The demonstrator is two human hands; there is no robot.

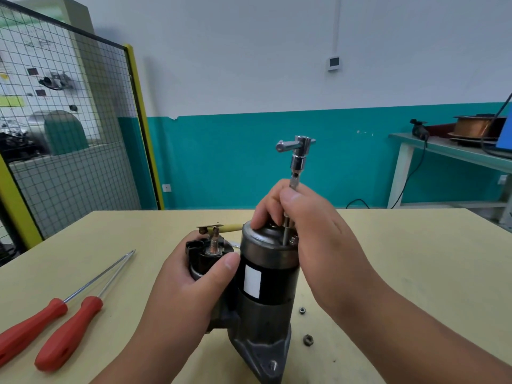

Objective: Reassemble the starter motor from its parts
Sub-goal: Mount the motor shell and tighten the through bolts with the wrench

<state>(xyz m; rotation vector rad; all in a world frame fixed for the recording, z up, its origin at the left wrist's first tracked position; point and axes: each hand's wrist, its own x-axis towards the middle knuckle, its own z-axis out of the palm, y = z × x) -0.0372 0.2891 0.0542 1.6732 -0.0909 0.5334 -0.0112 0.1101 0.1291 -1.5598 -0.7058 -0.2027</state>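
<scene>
Starter motor (266,278) is seen at ctr-btm of frame, stood upright on its grey cast nose on the pale table (415,273), black body w/ a white label turned toward the camera. The solenoid (206,253) sits alongside on the motor's left in the frame, its threaded stud pointed up; a yellow-sleeved lead (224,227) w/ a metal tab is bent across just above the stud. The solenoid is gripped by the left hand (191,295), fingers curled round its far side, thumb laid across the front w/ its tip against the motor body. The thin shaft of a chrome T-handle driver (297,159) is pinched by the right hand (313,231) betw. thumb and curled fingers; other fingertips are rested on the far edge of the end cap. The driver is held approx. vertical, tip down on the end cap beside a bolt head, T-bar well above the hands. Two nuts (302,310) (308,339) lie on the table just right of the motor base. Two red-handled screwdrivers (69,333) are laid side by side at lower left, blades pointed up-right. In bkgd: a wire-mesh fence (69,134) w/ yellow frame at upper left, a side bench (448,151) carrying a copper wire spool (476,126) at right edge.
</scene>
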